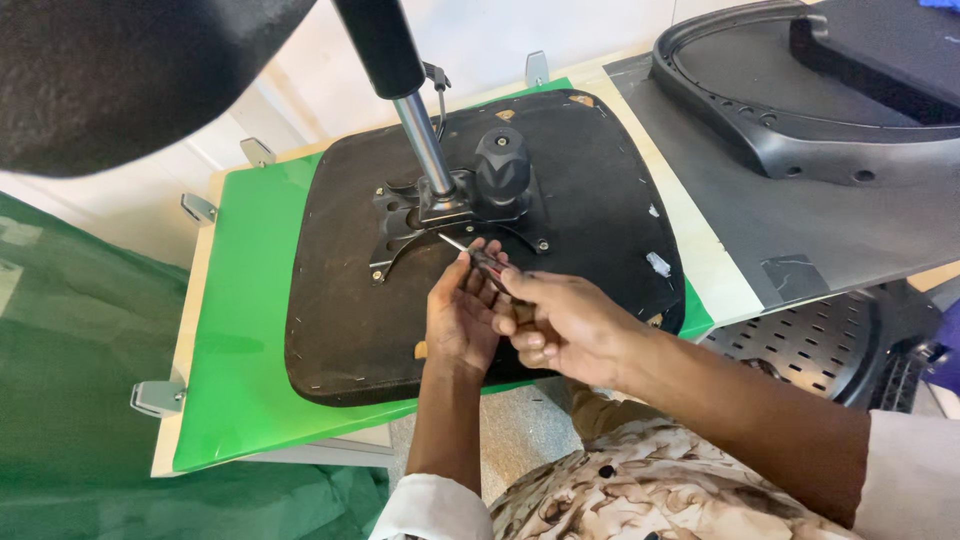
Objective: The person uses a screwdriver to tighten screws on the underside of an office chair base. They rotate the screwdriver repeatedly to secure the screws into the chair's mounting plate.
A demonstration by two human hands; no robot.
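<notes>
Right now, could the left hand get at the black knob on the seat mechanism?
Probably yes: the left hand sits just below the black knob, with only the screwdriver tip between them.

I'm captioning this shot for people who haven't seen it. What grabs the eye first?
The upturned black seat pan on the bright green mat fills the middle, with a shiny gas-lift column rising from its metal mechanism plate. Just below that, the left hand and the right hand meet around a slim screwdriver. A black plastic chair frame lies at upper right.
</notes>
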